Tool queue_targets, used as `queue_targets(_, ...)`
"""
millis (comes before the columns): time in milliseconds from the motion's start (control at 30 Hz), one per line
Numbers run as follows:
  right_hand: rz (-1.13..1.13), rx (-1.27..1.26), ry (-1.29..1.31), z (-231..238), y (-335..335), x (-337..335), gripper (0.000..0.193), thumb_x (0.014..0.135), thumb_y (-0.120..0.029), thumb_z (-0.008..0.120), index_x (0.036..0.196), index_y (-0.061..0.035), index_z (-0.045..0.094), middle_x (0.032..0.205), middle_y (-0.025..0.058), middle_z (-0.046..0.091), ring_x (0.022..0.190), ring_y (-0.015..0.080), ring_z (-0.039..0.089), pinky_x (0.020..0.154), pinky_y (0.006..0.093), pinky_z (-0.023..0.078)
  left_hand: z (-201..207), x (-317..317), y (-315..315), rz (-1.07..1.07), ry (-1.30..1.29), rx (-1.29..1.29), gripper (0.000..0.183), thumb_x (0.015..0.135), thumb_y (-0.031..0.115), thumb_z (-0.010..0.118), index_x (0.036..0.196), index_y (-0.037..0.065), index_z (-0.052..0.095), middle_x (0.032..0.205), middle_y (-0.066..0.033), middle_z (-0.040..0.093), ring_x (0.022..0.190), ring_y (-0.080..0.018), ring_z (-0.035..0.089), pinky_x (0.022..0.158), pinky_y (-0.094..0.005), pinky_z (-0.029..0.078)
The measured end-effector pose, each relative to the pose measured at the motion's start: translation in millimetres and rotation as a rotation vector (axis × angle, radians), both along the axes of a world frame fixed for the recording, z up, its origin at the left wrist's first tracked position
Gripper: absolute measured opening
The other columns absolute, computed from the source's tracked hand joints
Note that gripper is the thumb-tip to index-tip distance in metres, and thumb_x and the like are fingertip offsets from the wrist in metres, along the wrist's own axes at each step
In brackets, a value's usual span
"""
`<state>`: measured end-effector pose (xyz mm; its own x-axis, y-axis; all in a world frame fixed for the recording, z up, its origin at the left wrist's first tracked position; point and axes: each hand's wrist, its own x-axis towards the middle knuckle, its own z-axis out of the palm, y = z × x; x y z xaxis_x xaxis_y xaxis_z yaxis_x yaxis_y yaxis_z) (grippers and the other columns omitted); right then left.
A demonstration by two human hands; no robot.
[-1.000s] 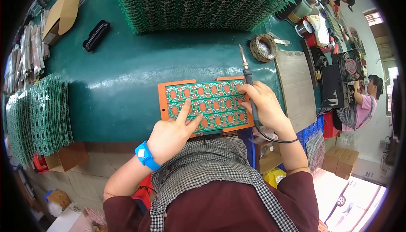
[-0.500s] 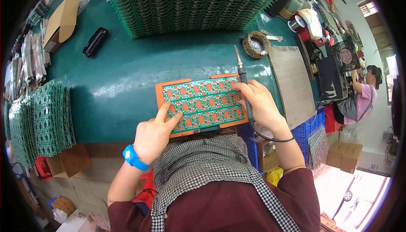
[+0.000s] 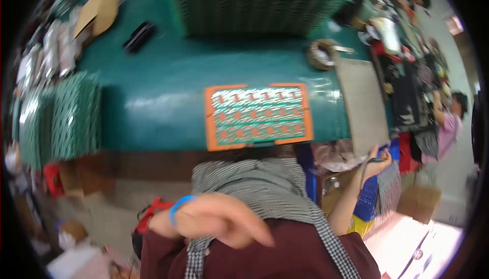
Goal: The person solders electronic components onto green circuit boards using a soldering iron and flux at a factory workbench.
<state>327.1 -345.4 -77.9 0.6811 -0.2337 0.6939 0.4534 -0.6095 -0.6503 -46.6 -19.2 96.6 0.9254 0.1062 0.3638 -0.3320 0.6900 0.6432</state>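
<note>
A green circuit board panel [image 3: 260, 115] with rows of orange oval openings lies in an orange frame [image 3: 210, 121] at the table's front edge; neither hand touches it. My left hand [image 3: 224, 220], smeared by motion, is back in front of my chest. Its fingers stretch to the right, and nothing shows in them. Off to the right, beside the lower end of a grey-brown board [image 3: 362, 103], my right hand [image 3: 378, 164] is closed around the dark handle of the soldering iron [image 3: 376, 160]. The cable trails along my wrist, and the iron's tip cannot be made out.
A tall stack of green panels [image 3: 249, 6] stands at the back of the teal table [image 3: 153, 80]. More panels [image 3: 76, 116] stand at the left. A round tin [image 3: 321, 55] sits near the grey-brown board. A black case [image 3: 139, 37] lies back left. Another person [image 3: 448, 121] works at far right.
Both hands have left the panel: my left hand drew back to my chest, my right hand moved right and down with the soldering iron. The whole view has shifted and blurred.
</note>
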Motion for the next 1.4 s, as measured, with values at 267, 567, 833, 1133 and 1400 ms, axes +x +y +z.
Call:
queue_targets(267,0.148,0.7,0.253,-22,35,20,0.049,0.076,-0.009,0.075,0.112,0.0016,0.044,0.103,0.0178,0.055,0.091,0.0261,0.055,0.081,0.0389,0.049,23,28,-66,-0.296,-0.665,-0.632,0.023,0.09,0.008,0.049,0.095,-0.012,0.06,0.088,-0.0272,0.064,0.072,-0.035,0.064,0.058,-0.0387,0.049)
queue_targets(567,0.055,0.706,0.316,52,-24,-35,0.04,0.081,-0.01,0.069,0.113,-0.0008,0.047,0.108,0.0138,0.055,0.095,0.024,0.054,0.083,0.0376,0.048,61,51,-33,-0.38,-0.72,-0.279,0.029,0.094,0.002,0.041,0.105,-0.02,0.057,0.099,-0.0279,0.064,0.082,-0.0373,0.065,0.069,-0.0367,0.052)
queue_targets(833,0.634,0.691,0.513,110,23,-76,0.017,0.093,-0.012,0.055,0.109,-0.0091,0.05,0.108,0.0049,0.057,0.1,0.0149,0.053,0.087,0.0289,0.044,39,51,-24,-0.381,-0.712,-0.153,0.03,0.096,0.008,0.044,0.106,-0.017,0.058,0.094,-0.0241,0.064,0.069,-0.0326,0.061,0.059,-0.0358,0.048)
queue_targets(1133,0.882,0.293,0.709,112,148,-88,0.011,0.087,-0.007,0.056,0.091,-0.0095,0.046,0.085,-0.0026,0.045,0.08,0.0068,0.041,0.074,0.0195,0.034,-7,-4,19,0.694,-0.095,0.535,0.035,0.099,0.023,0.039,0.099,-0.004,0.062,0.072,-0.0093,0.056,0.048,-0.0173,0.048,0.043,-0.0291,0.037)
queue_targets(1400,0.941,-0.084,0.7,93,196,-97,0.014,0.085,-0.006,0.061,0.091,-0.0055,0.049,0.084,0.0008,0.05,0.079,0.015,0.051,0.073,0.0255,0.041,-107,-8,49,1.136,1.071,1.065,0.035,0.099,0.019,0.042,0.127,-0.001,0.051,0.109,-0.0223,0.062,0.092,-0.0367,0.062,0.079,-0.039,0.048)
